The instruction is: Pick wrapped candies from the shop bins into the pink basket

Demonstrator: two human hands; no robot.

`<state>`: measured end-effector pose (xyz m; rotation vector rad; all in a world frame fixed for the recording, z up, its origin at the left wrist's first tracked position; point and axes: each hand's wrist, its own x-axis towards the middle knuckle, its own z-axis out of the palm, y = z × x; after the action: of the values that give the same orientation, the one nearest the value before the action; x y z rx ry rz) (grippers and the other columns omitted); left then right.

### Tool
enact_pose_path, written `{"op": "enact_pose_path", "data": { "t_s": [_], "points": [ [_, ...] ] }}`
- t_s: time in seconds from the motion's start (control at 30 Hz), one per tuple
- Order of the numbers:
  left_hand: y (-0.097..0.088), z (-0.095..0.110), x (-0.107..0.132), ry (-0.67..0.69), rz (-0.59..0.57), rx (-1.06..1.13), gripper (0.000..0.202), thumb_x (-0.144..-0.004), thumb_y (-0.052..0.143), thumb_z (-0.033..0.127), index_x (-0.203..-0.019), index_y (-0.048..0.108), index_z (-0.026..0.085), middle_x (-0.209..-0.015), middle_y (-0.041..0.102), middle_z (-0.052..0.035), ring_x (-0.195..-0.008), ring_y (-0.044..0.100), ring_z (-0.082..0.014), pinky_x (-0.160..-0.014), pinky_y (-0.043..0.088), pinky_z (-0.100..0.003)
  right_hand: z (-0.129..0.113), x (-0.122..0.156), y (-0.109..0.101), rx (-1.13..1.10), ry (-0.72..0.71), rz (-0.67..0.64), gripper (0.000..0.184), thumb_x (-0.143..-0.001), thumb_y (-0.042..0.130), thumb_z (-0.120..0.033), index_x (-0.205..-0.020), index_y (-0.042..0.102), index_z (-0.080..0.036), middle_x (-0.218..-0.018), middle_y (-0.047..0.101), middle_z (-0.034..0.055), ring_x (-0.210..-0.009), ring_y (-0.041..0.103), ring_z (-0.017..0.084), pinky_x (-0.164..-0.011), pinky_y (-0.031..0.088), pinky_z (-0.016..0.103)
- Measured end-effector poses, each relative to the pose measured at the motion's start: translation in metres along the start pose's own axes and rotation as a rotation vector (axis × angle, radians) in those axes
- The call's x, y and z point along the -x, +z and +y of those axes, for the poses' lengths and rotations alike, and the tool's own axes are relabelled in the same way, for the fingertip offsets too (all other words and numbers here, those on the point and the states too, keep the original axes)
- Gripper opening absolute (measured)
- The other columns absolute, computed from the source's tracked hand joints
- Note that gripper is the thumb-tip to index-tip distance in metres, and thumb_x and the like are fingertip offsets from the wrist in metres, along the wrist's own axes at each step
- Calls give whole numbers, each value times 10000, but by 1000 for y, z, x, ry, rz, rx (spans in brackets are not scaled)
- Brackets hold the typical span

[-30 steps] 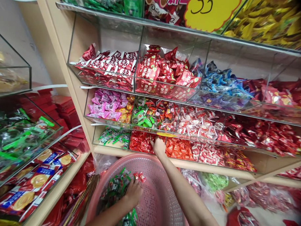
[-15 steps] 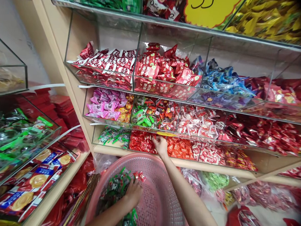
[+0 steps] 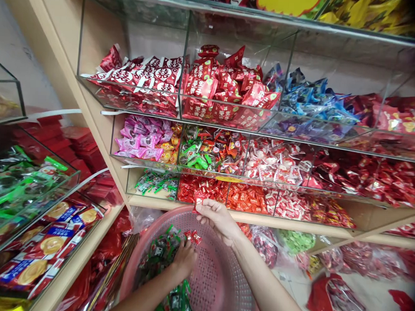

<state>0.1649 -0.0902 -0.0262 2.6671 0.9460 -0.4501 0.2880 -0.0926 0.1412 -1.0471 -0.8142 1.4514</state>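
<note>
My right hand is above the back rim of a pink plastic basket. Its thumb and fingers pinch a small red-wrapped candy, just in front of the lowest shelf bins. Down inside the basket is my left hand, palm downward with its fingers apart. Its fingertips are by a few red-wrapped candies; whether they touch is hard to see. Green and dark wrapped candies are heaped along the basket's left side, partly behind my left forearm. The right side of the basket shows its perforated bottom.
Behind the basket, a bin of red candies sits beside a bin of orange-red ones. Clear-walled bins rise above, holding pink packets and larger red packets. A wooden shelf post stands left. Bagged goods lie on the floor at right.
My right hand has come out of the red candy bin and toward me, with a red candy in its pinch. My left hand has stayed nearly in place. The view has shifted slightly.
</note>
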Motion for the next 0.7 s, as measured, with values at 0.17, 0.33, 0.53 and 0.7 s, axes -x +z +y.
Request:
{"op": "enact_pose_path", "data": {
  "t_s": [0.17, 0.33, 0.53, 0.7],
  "points": [
    [-2, 1, 1, 3, -5, 7, 365, -788, 482, 217, -1111, 625, 121, -1200, 592, -165, -1252, 393, -283, -1042, 256, -484, 11, -2, -7, 43, 23, -51, 351, -563, 795, -382, -801, 661, -161, -669, 628, -23, -586, 562, 72, -560, 409, 183],
    [-5, 1, 5, 2, -5, 8, 381, -789, 476, 200, -1137, 607, 114, -1211, 588, -159, -1265, 378, -281, -1057, 235, -482, 74, -26, -52, 339, 56, 13, 321, -570, 747, -447, -635, 633, -154, -510, 543, -55, -443, 415, 56, -471, 327, 195],
    [-6, 1, 6, 8, -4, 4, 344, -784, 488, 198, -1072, 640, 88, -1147, 624, -174, -1270, 375, -294, -1051, 239, -482, 140, -44, -74, 653, 196, 180, 256, -558, 728, -266, -444, 514, -185, -359, 444, -62, -350, 337, 65, -394, 252, 213],
    [-5, 0, 5, 3, -9, 4, 324, -801, 465, 193, -1059, 650, 128, -1166, 623, -146, -1272, 378, -278, -1050, 234, -483, 150, -54, -61, 680, 139, 244, 274, -589, 716, -250, -442, 491, -195, -337, 440, -44, -348, 393, 101, -392, 301, 235]
  ]
}}
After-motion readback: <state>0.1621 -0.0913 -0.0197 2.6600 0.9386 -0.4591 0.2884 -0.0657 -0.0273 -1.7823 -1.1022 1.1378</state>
